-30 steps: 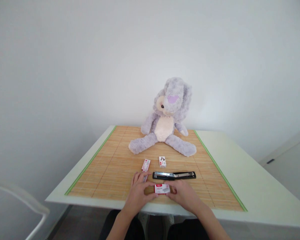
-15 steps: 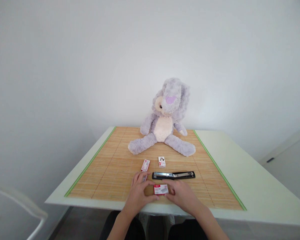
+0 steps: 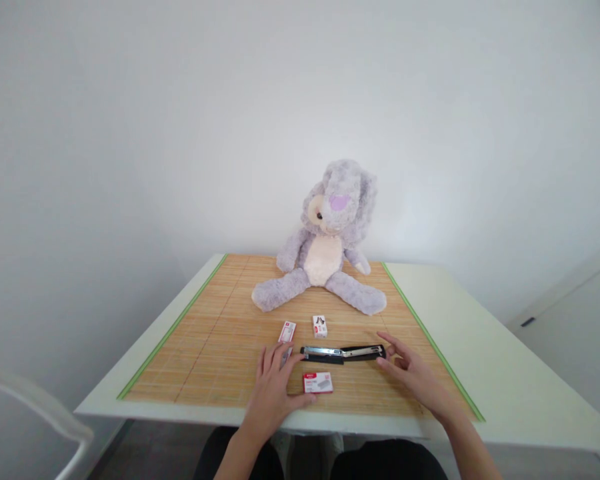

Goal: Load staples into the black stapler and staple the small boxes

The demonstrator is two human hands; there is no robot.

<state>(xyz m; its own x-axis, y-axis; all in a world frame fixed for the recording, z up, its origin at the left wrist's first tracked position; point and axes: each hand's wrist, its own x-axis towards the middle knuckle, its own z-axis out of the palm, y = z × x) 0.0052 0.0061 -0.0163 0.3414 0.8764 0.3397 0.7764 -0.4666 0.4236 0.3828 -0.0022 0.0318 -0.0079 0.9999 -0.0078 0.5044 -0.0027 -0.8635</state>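
A black stapler (image 3: pixel 343 354), unfolded flat with its metal rail showing, lies crosswise on the bamboo mat. My right hand (image 3: pixel 413 377) is at its right end, thumb and index finger apart on either side of it; whether they touch it I cannot tell. Fingers spread, my left hand (image 3: pixel 271 390) rests on the mat, its index fingertip close to the stapler's left end. Just right of my left thumb lies a red and white staple box (image 3: pixel 318 383). Another slim red and white box (image 3: pixel 288 331) is partly covered by my left fingers. Behind the stapler stands a small white box (image 3: pixel 320 326) with a dark picture.
A lilac plush rabbit (image 3: pixel 325 250) sits at the back of the mat, legs spread toward me. The green-edged bamboo mat (image 3: pixel 205 347) covers much of the white table (image 3: pixel 500 373). A white curved rail (image 3: pixel 40 400) is at lower left. The wall is behind.
My right hand has let go of the front staple box and moved right to the stapler's right end. My left hand has stayed nearly in place, its index finger shifting toward the stapler.
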